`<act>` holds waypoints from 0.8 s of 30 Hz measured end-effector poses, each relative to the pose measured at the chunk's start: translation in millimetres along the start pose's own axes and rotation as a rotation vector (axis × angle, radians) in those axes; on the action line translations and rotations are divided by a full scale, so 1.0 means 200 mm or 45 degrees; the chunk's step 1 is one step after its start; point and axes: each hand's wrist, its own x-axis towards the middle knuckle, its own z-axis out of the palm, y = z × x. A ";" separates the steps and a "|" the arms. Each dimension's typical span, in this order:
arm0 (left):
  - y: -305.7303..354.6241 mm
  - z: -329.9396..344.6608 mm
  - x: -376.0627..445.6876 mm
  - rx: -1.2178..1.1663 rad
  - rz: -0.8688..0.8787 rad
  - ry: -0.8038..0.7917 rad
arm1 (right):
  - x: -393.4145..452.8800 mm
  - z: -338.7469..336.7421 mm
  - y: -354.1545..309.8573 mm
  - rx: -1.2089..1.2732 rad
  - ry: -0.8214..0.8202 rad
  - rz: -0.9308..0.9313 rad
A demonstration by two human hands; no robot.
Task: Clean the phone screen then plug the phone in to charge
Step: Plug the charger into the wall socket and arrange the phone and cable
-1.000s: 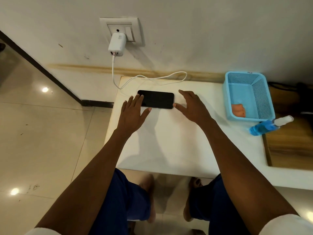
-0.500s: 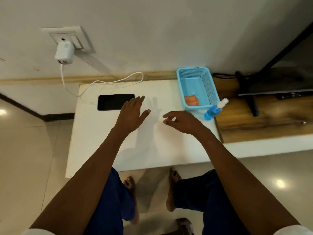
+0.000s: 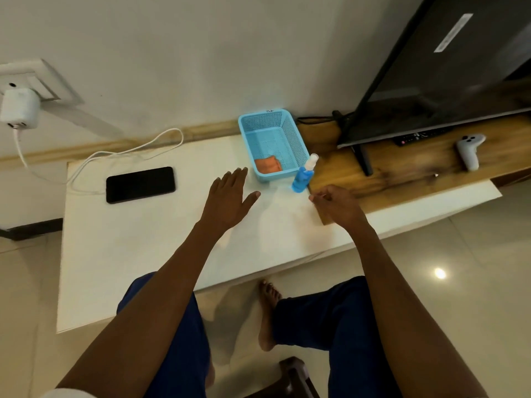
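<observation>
The right hand, fingers loosely curled and empty, hovered near the blue plastic spray bottle; a careless reach risked toppling it.

no legible txt — TV sticker blurred

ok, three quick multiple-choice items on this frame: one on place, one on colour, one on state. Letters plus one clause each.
1. Where is the folded orange cloth?
A in the blue mesh plastic basket
B on the phone
C on the floor

2. What colour is the small spray bottle?
A green
B blue with a white nozzle
C red

3. What are the hands holding?
A phone
B cable
C nothing

A: the cloth lies in the basket's near corner.
B: blue body, white top.
C: left hand and right hand are both empty; the flat black phone lies untouched.
</observation>
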 end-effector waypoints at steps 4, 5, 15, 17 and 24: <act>0.10 0.04 0.05 -0.064 -0.080 0.028 | 0.02 -0.02 0.01 0.096 0.220 0.014; 0.12 0.06 0.07 -0.073 -0.095 0.039 | 0.02 -0.01 0.00 0.129 0.220 -0.019; 0.16 0.13 0.16 -0.106 -0.128 0.121 | 0.19 0.11 -0.10 0.075 0.233 -0.194; 0.15 0.14 0.18 -0.123 -0.151 0.142 | 0.20 0.10 -0.10 0.105 0.216 -0.192; 0.12 0.16 0.22 -0.206 -0.218 0.178 | 0.21 0.05 -0.16 0.158 0.268 -0.204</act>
